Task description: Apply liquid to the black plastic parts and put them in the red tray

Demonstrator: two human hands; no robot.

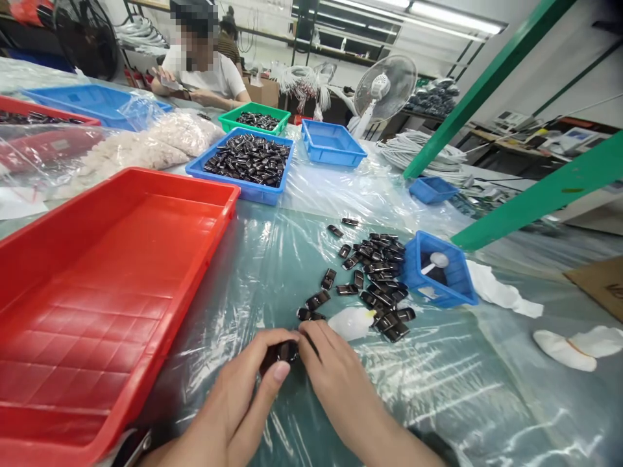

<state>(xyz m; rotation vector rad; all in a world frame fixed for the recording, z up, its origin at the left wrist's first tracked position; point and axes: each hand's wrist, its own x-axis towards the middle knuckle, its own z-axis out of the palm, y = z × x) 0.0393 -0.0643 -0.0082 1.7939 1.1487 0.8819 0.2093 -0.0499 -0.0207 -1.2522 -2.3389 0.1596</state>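
Note:
My left hand [243, 383] is closed around a small glossy black plastic part [287, 351], held between thumb and fingers just above the table. My right hand [335, 373] is beside it with fingers curled and their tips close to that part; what lies under them is hidden. Just beyond the right hand lies a white squeeze bottle [350, 323] with a yellow tip. A loose heap of similar black parts [384, 275] spreads across the film-covered table [263, 259], a few lying singly nearer my hands.
To the left stands a large red tray [97, 272]. A blue tray [277, 193] and a green tray [224, 123] hold many black parts. Right of the heap, a small blue bin [455, 285] contains a white scoop [438, 261]. Green posts [535, 194] rise at right; a person [209, 81] sits opposite.

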